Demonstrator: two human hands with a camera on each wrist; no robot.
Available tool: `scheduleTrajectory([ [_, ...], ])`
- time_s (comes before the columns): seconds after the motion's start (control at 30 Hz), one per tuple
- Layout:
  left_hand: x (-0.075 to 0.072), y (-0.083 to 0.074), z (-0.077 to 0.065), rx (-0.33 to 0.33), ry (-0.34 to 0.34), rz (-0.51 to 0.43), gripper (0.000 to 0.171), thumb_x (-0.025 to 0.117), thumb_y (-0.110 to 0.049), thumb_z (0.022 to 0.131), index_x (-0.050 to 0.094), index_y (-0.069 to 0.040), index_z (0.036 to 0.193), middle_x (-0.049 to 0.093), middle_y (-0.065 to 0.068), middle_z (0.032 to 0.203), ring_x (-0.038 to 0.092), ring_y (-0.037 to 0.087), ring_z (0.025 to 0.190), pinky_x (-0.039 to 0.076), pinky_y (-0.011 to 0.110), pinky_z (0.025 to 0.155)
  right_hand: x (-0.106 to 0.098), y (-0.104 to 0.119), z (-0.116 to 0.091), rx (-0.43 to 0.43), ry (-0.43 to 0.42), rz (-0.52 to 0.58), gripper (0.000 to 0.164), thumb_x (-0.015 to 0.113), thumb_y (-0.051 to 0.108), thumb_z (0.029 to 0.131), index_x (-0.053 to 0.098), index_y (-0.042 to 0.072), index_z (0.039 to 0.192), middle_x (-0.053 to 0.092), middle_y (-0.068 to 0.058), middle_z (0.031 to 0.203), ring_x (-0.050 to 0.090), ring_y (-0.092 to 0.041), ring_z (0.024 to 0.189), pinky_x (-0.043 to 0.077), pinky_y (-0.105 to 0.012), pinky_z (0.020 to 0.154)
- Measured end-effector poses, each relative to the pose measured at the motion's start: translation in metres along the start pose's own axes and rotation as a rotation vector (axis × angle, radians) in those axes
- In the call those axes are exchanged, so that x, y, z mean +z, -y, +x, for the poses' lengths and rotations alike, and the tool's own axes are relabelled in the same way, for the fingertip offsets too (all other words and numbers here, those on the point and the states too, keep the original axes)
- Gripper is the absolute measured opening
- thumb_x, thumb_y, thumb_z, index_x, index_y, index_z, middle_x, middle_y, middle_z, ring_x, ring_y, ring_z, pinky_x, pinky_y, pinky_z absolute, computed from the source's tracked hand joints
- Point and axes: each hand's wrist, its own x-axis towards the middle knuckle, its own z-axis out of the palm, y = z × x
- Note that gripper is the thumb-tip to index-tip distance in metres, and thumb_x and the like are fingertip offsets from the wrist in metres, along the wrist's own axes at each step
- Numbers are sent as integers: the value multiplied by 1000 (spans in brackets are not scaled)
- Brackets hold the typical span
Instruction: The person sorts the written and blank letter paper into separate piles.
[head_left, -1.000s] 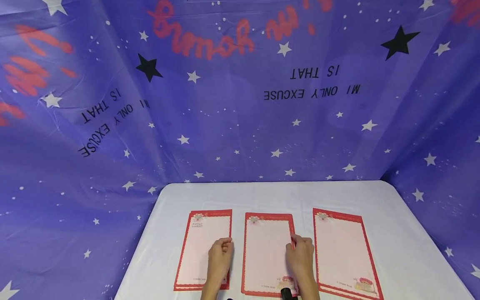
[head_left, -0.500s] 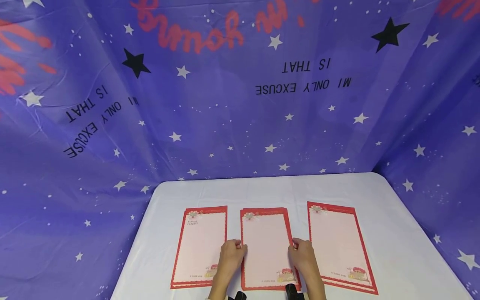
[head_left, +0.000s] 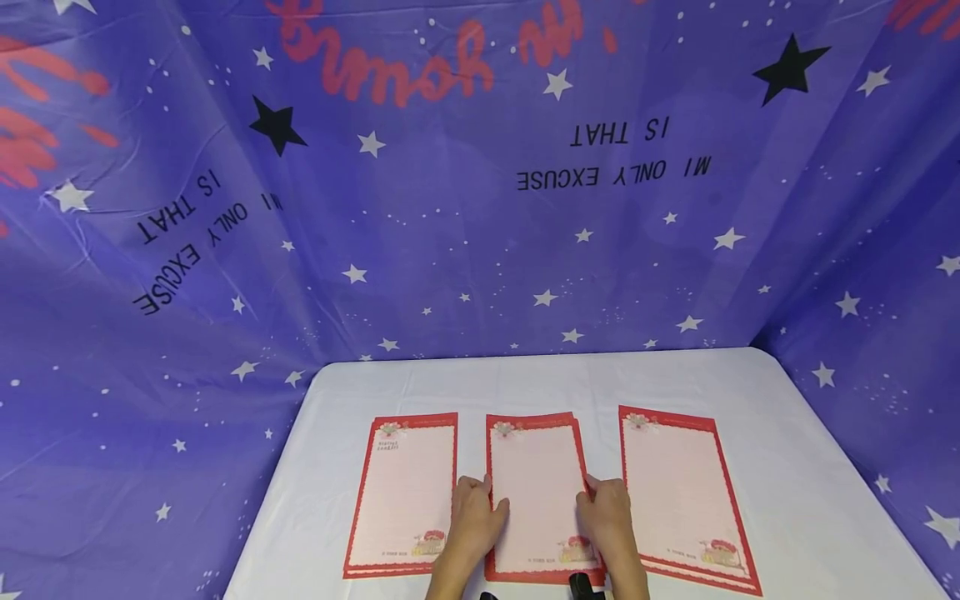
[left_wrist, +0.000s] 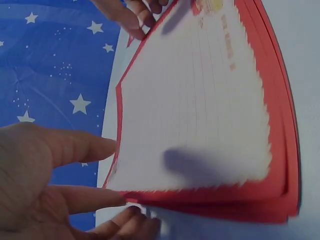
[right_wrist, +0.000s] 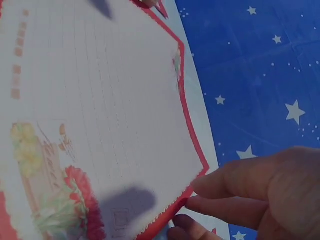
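Note:
A middle stack of red-bordered letter paper (head_left: pixel 536 492), lined and printed with flowers, lies between my hands in the head view. My left hand (head_left: pixel 474 518) holds its left edge, the thumb reaching over the paper's face. On the opposite edge my right hand (head_left: pixel 606 512) pinches the border between thumb and fingers. The top sheet (left_wrist: pixel 195 115) bows upward in the left wrist view, with more red edges showing below it. In the right wrist view, the thumb and index fingertips (right_wrist: pixel 202 186) meet at the sheet's red border.
A left stack of similar paper (head_left: pixel 408 492) and a right stack (head_left: pixel 682 492) flank the middle one on the white table (head_left: pixel 540 383). Blue-purple cloth (head_left: pixel 480 208) with stars and lettering hangs behind and at both sides. Dark wrist devices (head_left: pixel 581 583) show at the bottom edge.
My left hand has moved right, from over the left stack to the middle stack's left edge, and now grips it. The right hand stays at the right edge. The head view has shifted slightly.

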Motion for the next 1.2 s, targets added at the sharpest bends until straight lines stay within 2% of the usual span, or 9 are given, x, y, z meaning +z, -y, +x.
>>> scheduleTrajectory([
  [0.1, -2, -5, 2, 17, -7, -29, 57, 75, -6, 89, 55, 22, 135, 57, 17, 103, 56, 29, 95, 51, 44, 84, 1, 2, 1, -26, -48, 11, 39, 65, -4, 83, 68, -19, 119, 61, -31, 99, 58, -42, 91, 49, -54, 82],
  [0.23, -3, -11, 4, 58, 23, -179, 53, 69, 6, 89, 52, 23, 137, 56, 9, 92, 53, 16, 80, 50, 30, 69, -5, 5, 4, -21, -54, 81, 39, 65, -5, 84, 66, -17, 122, 62, -21, 93, 57, -29, 82, 46, -39, 69],
  [0.37, 0, -21, 6, 89, 62, -332, 53, 66, 12, 89, 50, 24, 138, 57, 6, 96, 49, 7, 79, 47, 19, 65, -17, 3, 9, 18, -45, 122, 40, 60, -6, 88, 64, -14, 126, 65, -20, 96, 60, -24, 80, 46, -33, 65],
  [0.57, 16, -41, 13, 126, 62, -413, 51, 67, 11, 90, 53, 19, 139, 62, 9, 101, 55, 6, 81, 52, 20, 68, -45, -12, 18, 64, -138, 141, 40, 54, -8, 91, 64, -12, 129, 67, -24, 100, 58, -21, 78, 44, -27, 63],
  [0.67, 28, -54, 16, 146, 88, -439, 53, 65, 10, 90, 51, 20, 141, 63, 9, 102, 58, 4, 80, 52, 20, 65, -63, -24, 23, 112, -210, 136, 40, 53, -4, 94, 64, -9, 132, 67, -26, 104, 60, -25, 83, 44, -28, 64],
  [0.77, 45, -69, 17, 150, 158, -462, 57, 64, 10, 90, 47, 20, 144, 64, 8, 99, 55, 1, 69, 48, 19, 57, -83, -40, 25, 180, -263, 110, 41, 51, 0, 96, 63, -6, 135, 67, -28, 109, 61, -28, 86, 44, -29, 65],
  [0.93, 80, -93, 11, 62, 325, -496, 61, 66, 10, 88, 48, 16, 146, 60, -3, 92, 48, -1, 58, 40, 16, 50, -115, -71, 20, 293, -316, 37, 43, 50, 0, 94, 62, -8, 134, 65, -32, 110, 58, -29, 84, 41, -33, 66],
  [1.07, 99, -100, 4, 8, 385, -458, 58, 69, 7, 87, 54, 11, 143, 58, -7, 88, 47, 0, 61, 43, 17, 54, -130, -88, 18, 323, -317, 18, 43, 49, 0, 92, 61, -12, 131, 64, -35, 109, 57, -29, 83, 42, -39, 69],
  [1.2, 111, -98, -1, -20, 438, -469, 51, 70, 8, 87, 59, 14, 137, 59, -5, 85, 59, 5, 61, 53, 20, 58, -137, -102, 19, 343, -318, 10, 42, 50, 0, 91, 62, -13, 130, 64, -35, 110, 56, -19, 75, 41, -31, 65],
])
